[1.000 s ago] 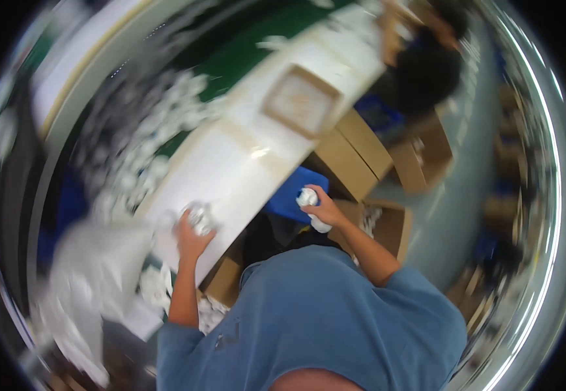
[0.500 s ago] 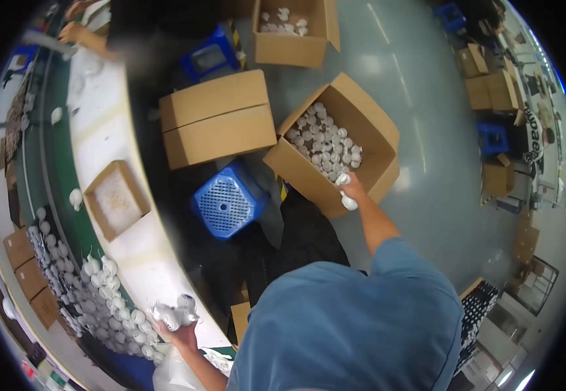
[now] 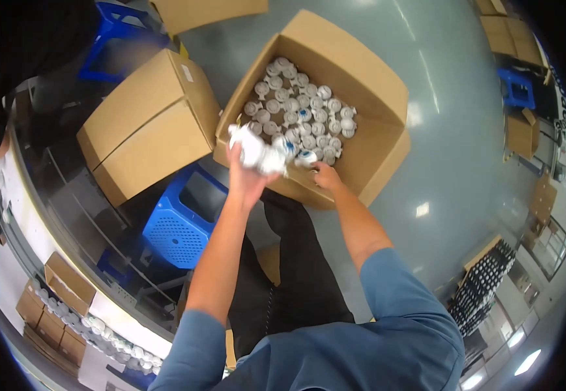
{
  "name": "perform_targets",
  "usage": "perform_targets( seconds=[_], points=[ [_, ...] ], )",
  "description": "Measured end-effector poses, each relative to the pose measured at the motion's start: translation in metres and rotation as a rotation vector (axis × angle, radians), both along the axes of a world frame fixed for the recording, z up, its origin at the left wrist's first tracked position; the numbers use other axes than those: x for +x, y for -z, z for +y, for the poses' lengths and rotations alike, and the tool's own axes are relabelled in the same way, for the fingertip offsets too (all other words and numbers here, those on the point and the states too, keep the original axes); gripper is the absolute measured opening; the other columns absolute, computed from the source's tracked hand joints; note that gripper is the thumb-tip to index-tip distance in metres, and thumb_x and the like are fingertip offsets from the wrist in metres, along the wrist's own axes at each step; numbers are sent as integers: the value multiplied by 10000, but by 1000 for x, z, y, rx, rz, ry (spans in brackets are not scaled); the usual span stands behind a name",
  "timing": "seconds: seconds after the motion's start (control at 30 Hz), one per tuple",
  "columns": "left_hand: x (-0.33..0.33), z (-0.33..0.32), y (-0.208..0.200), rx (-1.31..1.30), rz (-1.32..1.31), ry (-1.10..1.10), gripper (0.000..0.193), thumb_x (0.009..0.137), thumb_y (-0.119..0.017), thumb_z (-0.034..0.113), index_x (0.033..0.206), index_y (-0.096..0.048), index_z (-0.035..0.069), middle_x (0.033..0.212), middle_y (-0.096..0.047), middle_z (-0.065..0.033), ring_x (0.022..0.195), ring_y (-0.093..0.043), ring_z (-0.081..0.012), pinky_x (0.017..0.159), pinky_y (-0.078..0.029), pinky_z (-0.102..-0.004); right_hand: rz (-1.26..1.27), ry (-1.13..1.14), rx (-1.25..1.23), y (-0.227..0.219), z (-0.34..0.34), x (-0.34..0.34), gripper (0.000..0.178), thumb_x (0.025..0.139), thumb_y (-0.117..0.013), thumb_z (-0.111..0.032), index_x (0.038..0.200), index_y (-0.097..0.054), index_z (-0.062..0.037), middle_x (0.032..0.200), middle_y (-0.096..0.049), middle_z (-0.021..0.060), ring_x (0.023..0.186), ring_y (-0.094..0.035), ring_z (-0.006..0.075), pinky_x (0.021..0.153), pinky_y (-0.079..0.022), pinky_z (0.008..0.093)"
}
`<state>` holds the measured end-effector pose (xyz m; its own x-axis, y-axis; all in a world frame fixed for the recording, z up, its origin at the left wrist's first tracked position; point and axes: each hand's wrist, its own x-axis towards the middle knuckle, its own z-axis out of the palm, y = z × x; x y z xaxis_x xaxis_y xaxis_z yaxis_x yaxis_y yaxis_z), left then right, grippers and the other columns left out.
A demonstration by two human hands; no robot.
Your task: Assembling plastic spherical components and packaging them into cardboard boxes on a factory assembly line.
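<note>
Over the near left corner of an open cardboard box [image 3: 354, 55], my left hand [image 3: 246, 184] is closed around a bunch of white round plastic pieces [image 3: 257, 153], smeared by motion. My right hand [image 3: 327, 177] is at the box's near edge, its fingers pinched on a white round piece [image 3: 305, 158] with a blue mark. That piece lies close to the left hand's bunch. Inside the box, many similar white pieces [image 3: 305, 104] with short necks cover the bottom, and a few show blue spots. What exactly these pieces are cannot be told.
Left of the open box stands a closed cardboard box [image 3: 146, 124], with a blue plastic stool [image 3: 177, 238] nearer me. A white-topped bench [image 3: 126, 317] curves along the left, holding a small carton [image 3: 69, 287] and rows of white pieces [image 3: 116, 348]. Another person's dark sleeve [image 3: 42, 39] is at upper left.
My left hand has swung from the bench at left to over the open box, carrying its bunch. My right hand stays by the box's near edge. The view has shifted toward the box.
</note>
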<state>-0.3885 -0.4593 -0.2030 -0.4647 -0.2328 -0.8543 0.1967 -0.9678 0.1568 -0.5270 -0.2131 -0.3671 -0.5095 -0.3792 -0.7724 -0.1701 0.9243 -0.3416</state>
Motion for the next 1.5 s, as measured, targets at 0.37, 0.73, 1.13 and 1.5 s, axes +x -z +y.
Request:
perform_targets(
  seconds=[0.37,0.73,1.13,1.5],
  points=[
    [181,98,6,-818,-444,599,356,898,-588,178,1245,-572,102,1002,-691,-80,923,-664,-230,854,-517,-386,-296,-84,-138,-86,98,107,333,874,-544,-167,1155,-619,-4,1138,-661,170,1078,-619,287,937,-469,381],
    [485,382,-264,-441,-1440,-54,343,888,-560,113,1228,-589,70,1108,-658,-151,1018,-639,-268,893,-488,-330,-354,-1725,71,-112,-86,22,269,854,-490,-145,907,-682,36,750,-668,195,622,-688,292,533,-542,429],
    [606,360,-244,-255,-1660,-875,358,817,-588,19,1169,-619,80,1102,-598,-150,1001,-586,-256,837,-480,-333,-513,-1566,-479,-396,-316,564,286,916,-601,-183,1180,-615,-73,993,-684,141,887,-660,207,787,-516,318],
    [647,394,-222,-140,-1767,-630,427,749,-604,41,1173,-613,94,1230,-527,-168,1179,-437,-358,1033,-324,-458,293,-1692,-847,-342,-486,941,546,816,-668,-245,1312,-523,-67,1228,-593,192,1173,-545,360,990,-425,413]
  ],
)
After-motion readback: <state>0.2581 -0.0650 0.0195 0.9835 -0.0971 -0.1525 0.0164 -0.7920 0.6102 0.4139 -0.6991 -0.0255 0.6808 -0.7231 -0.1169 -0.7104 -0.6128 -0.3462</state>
